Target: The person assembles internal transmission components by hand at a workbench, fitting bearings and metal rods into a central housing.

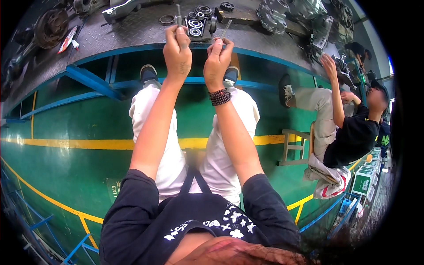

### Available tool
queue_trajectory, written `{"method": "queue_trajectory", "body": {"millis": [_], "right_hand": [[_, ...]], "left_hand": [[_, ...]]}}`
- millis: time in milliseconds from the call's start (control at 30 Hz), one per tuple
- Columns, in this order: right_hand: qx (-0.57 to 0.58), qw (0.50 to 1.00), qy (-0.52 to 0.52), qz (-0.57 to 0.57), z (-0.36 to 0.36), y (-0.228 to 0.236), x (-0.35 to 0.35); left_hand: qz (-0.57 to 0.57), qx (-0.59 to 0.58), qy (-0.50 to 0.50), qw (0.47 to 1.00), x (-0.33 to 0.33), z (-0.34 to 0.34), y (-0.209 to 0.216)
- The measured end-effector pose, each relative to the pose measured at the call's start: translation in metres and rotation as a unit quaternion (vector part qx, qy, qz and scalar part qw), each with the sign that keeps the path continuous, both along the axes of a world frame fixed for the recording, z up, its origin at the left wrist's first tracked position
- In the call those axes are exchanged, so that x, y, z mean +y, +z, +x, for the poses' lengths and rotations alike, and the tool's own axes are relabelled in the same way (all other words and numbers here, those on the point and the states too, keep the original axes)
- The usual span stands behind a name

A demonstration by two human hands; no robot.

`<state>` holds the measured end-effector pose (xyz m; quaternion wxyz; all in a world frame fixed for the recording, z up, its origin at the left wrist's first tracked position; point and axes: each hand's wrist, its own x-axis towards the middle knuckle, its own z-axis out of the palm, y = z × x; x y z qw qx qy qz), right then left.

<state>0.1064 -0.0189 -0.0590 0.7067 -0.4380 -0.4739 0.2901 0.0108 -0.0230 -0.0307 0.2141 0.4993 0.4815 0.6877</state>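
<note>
Both my arms reach forward to the near edge of a metal-topped workbench [128, 37]. My left hand [177, 54] is closed on an upright thin metal rod [178, 13], gripped between thumb and fingers. In my right hand [217, 59], a second slim metal rod [227, 28] is pinched and leans to the right. Just beyond my hands lies a group of bearings [195, 27], several of them ringed with dark metal. A separate metal ring [167, 19] rests left of them, and another bearing [227, 6] sits farther back on the right.
A big round rusty part [51, 28] and a red-and-white packet [67, 39] lie on the bench's left. Gearbox castings [272, 15] stand at the right. A co-worker [353, 132] sits to my right, near a stool [292, 148]. A blue frame [92, 84] runs beneath the bench.
</note>
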Motion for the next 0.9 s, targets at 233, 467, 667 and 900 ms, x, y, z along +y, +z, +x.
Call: {"method": "queue_trajectory", "body": {"millis": [233,467,667,900], "right_hand": [[-0.311,0.937,0.006,-0.156,0.003,-0.024,0.012],[-0.171,0.984,0.009,-0.039,0.001,0.005,0.0],[-0.114,0.993,-0.007,-0.039,0.005,0.005,-0.005],[-0.116,0.991,-0.019,-0.061,0.007,0.002,-0.005]], "left_hand": [[-0.166,-0.058,-0.005,0.984,0.03,-0.021,-0.039],[-0.124,0.082,0.01,0.989,0.023,-0.008,-0.02],[-0.183,0.061,-0.042,0.98,0.013,0.013,-0.014],[-0.227,0.029,-0.005,0.973,0.019,0.004,-0.033]]}}
